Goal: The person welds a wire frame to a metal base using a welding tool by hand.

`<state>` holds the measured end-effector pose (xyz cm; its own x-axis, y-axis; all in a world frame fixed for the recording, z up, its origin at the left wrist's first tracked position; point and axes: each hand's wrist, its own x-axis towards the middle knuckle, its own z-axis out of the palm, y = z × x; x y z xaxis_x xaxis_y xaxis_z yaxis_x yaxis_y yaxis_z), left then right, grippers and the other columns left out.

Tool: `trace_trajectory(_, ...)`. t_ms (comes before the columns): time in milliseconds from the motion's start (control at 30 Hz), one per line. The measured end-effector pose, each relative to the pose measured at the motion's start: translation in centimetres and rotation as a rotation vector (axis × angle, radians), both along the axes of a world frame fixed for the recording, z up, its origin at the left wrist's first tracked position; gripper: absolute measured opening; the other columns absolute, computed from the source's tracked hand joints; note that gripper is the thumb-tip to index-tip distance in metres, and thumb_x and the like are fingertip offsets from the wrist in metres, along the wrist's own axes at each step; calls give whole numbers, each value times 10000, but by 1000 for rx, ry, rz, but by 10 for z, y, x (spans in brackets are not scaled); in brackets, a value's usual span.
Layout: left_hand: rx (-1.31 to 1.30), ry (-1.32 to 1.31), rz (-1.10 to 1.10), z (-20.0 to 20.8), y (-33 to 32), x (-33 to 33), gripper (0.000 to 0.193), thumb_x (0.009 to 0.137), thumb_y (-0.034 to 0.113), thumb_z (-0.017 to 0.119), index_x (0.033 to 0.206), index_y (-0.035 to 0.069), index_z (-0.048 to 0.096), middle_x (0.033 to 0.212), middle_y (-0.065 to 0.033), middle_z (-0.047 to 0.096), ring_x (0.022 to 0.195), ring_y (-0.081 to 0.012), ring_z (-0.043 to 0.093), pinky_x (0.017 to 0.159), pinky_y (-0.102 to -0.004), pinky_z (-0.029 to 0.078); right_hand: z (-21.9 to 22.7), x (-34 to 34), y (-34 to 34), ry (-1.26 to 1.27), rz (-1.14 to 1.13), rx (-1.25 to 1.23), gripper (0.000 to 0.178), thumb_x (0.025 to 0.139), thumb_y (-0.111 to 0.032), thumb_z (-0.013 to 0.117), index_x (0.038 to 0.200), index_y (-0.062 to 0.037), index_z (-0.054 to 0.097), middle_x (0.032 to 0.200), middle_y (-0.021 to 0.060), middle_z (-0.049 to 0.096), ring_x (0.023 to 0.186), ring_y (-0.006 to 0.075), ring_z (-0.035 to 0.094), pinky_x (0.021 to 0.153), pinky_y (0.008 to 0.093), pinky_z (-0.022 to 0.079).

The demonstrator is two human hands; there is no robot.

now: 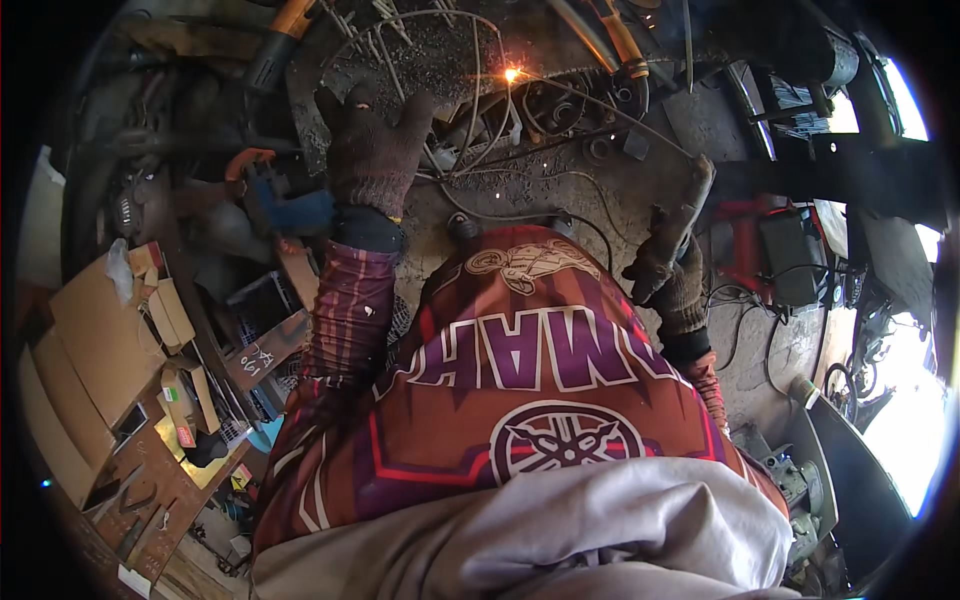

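Observation:
My right hand [665,270], in a dark knit work glove, is closed around a welding electrode holder [688,200]. A thin welding rod [605,112] runs from the holder up and left to a bright orange-white welding arc [512,75]. The arc glows at thin bent metal rods [476,70], which curve over the edge of the dark workbench [335,75]. My left hand [370,145], gloved too, lies at the bench edge left of these rods. Its fingers are spread and no object shows in them.
Orange-handled tools [292,20] lie on the bench. A blue tool with an orange handle [290,205] is left of my left forearm. Cardboard boxes [105,330] stand farther left. Cables [590,185] cross the floor below the bench, and a red and black machine [745,250] stands at right.

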<state>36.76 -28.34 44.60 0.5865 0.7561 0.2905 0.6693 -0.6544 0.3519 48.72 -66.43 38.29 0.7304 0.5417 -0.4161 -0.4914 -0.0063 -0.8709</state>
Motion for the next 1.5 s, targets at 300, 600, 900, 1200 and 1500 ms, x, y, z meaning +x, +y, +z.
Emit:
trace_trajectory(300,-124,11,22,17,-10,4,752,781,606,670,1291,72,529,1448,-237,315,1072,-428,609,827,-484,550,7,-2,5,8,15,-31,404,828,-126,722,1179,-49,537,858,42,627,700,151,640,604,310,553)
trace_trajectory(600,-126,41,15,18,-9,10,665,783,520,674,1270,87,546,1455,-233,308,1036,-427,629,858,-476,539,9,-2,12,-17,17,22,249,848,-137,707,1019,-68,541,797,23,626,658,128,608,578,295,514)
trace_trajectory(900,-77,-33,-12,5,-6,4,756,780,611,662,1260,39,542,1397,-242,379,1046,-412,626,790,-481,561,-1,-1,6,-37,1,37,365,863,-165,708,1162,-43,538,835,23,623,681,127,616,587,287,521)
trace_trajectory(1200,-28,-13,13,10,-6,-1,791,778,632,663,1284,39,532,1444,-274,310,1104,-443,590,803,-496,563,9,0,8,-99,-71,8,512,820,-81,732,1275,-48,498,862,46,619,703,172,648,607,349,577)
trace_trajectory(1500,-93,-1,-6,12,-6,2,785,783,651,649,1289,64,525,1453,-239,300,1092,-422,601,803,-494,560,9,0,6,-10,-53,38,481,803,-120,759,1217,-52,525,856,46,615,681,177,649,600,351,582)
